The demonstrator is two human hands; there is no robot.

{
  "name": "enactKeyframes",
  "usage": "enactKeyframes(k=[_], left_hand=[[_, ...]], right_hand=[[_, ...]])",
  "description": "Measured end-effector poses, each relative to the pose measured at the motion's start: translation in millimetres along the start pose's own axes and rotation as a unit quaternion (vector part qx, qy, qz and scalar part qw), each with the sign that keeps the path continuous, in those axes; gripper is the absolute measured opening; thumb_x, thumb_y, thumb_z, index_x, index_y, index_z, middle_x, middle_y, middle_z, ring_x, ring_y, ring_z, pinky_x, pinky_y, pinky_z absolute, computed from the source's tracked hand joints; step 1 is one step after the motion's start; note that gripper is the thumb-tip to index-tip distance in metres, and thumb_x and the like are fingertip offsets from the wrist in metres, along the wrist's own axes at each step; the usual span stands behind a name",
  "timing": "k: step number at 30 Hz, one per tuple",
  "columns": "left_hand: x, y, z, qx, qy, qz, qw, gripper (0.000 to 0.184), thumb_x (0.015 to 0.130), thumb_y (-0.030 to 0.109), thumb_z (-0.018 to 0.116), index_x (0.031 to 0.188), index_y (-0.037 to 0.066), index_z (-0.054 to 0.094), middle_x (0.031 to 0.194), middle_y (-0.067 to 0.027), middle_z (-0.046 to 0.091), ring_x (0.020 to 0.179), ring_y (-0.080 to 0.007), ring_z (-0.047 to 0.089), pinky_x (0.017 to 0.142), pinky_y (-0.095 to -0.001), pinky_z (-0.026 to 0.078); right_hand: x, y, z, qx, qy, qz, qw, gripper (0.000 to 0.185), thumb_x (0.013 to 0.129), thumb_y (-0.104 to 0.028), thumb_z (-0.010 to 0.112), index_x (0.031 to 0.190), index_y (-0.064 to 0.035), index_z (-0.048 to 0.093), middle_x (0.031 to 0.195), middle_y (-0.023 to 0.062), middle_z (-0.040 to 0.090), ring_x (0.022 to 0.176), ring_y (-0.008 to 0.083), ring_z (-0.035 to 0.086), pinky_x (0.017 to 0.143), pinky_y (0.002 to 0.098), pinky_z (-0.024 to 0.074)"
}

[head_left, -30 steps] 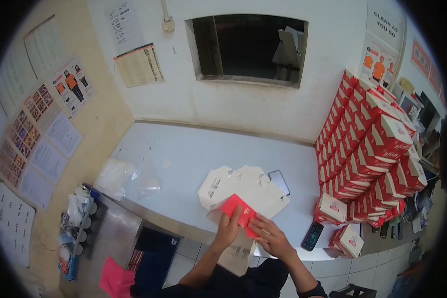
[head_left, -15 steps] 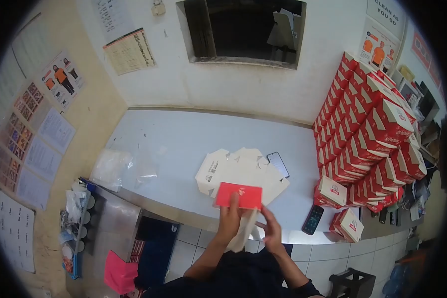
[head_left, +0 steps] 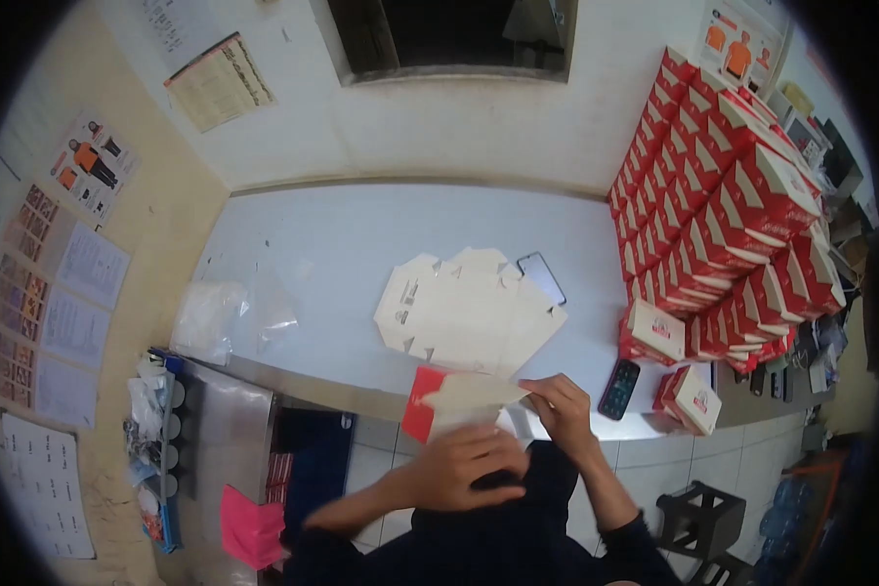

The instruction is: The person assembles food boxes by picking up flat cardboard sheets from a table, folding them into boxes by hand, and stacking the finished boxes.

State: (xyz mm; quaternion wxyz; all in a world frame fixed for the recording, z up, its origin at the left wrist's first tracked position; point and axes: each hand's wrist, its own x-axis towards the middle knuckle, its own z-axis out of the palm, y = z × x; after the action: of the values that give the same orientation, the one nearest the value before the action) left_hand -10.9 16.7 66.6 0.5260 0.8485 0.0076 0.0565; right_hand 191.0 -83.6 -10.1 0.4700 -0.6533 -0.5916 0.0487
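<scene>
A red and cream carton (head_left: pixel 459 399), partly folded, is held over the front edge of the table. My right hand (head_left: pixel 563 408) pinches its right-hand corner between thumb and fingers. Just below the carton is my left hand (head_left: pixel 474 469), slightly blurred, with its fingers curved and a gap between them and the thumb. Whether its fingertips touch the carton's lower side I cannot tell. Flat cream carton blanks (head_left: pixel 469 311) lie on the table beyond, printed with small dark marks.
Folded red cartons (head_left: pixel 703 186) stand in a tall stack at the right. Two single boxes, one here (head_left: pixel 695 398), sit near a dark phone (head_left: pixel 619 389). Another phone (head_left: pixel 541 278) lies beside the blanks. Clear plastic bags (head_left: pixel 210 317) rest at the left. A black stool (head_left: pixel 701 518) stands below.
The carton has turned so more of its cream side shows. My left hand has left its red face and moved below it, while my right hand has come onto its corner. The view has shifted.
</scene>
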Motion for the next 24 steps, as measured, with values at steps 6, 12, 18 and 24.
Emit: enactKeyframes(k=[6, 12, 18, 24], left_hand=[[-16, -20, -47, 0.430, -0.007, 0.033, 0.902, 0.017, 0.092, 0.021, 0.064, 0.105, 0.011, 0.068, 0.096, -0.0012, 0.070, 0.084, -0.0148, 0.064, 0.071, -0.0299, 0.052], [-37, -47, -45, 0.269, 0.116, -0.042, 0.955, 0.019, 0.089, 0.021, 0.072, 0.105, 0.011, 0.070, 0.092, -0.0013, 0.069, 0.080, -0.0140, 0.063, 0.063, -0.0275, 0.049], [-92, -101, 31, -0.400, 0.262, -0.167, 0.862, 0.053, 0.083, 0.006, 0.074, 0.133, 0.006, 0.057, 0.138, -0.0086, 0.052, 0.110, -0.0126, 0.049, 0.080, -0.0275, 0.048], [-63, -165, 90, -0.116, 0.477, -0.268, 0.829, 0.015, 0.080, -0.003, 0.071, 0.095, -0.001, 0.072, 0.094, -0.0113, 0.064, 0.081, -0.0250, 0.062, 0.079, -0.0370, 0.052]], right_hand=[[11, -23, -33, -0.039, -0.127, -0.190, 0.973, 0.027, 0.075, -0.007, 0.069, 0.103, -0.0060, 0.070, 0.084, 0.0065, 0.066, 0.070, 0.0206, 0.062, 0.059, 0.0331, 0.0509], [-20, 11, -41, 0.085, -0.152, 0.105, 0.979, 0.020, 0.081, 0.000, 0.072, 0.100, -0.0025, 0.069, 0.099, 0.0143, 0.071, 0.081, 0.0198, 0.069, 0.068, 0.0308, 0.0562], [-67, 29, 7, 0.387, -0.116, 0.316, 0.858, 0.032, 0.086, 0.003, 0.068, 0.118, 0.0010, 0.064, 0.109, 0.0105, 0.072, 0.080, 0.0131, 0.068, 0.070, 0.0272, 0.0542], [-80, 44, 56, 0.154, -0.024, 0.341, 0.927, 0.005, 0.088, -0.003, 0.071, 0.092, 0.0003, 0.071, 0.079, 0.0070, 0.065, 0.069, 0.0115, 0.062, 0.060, 0.0243, 0.0478]])
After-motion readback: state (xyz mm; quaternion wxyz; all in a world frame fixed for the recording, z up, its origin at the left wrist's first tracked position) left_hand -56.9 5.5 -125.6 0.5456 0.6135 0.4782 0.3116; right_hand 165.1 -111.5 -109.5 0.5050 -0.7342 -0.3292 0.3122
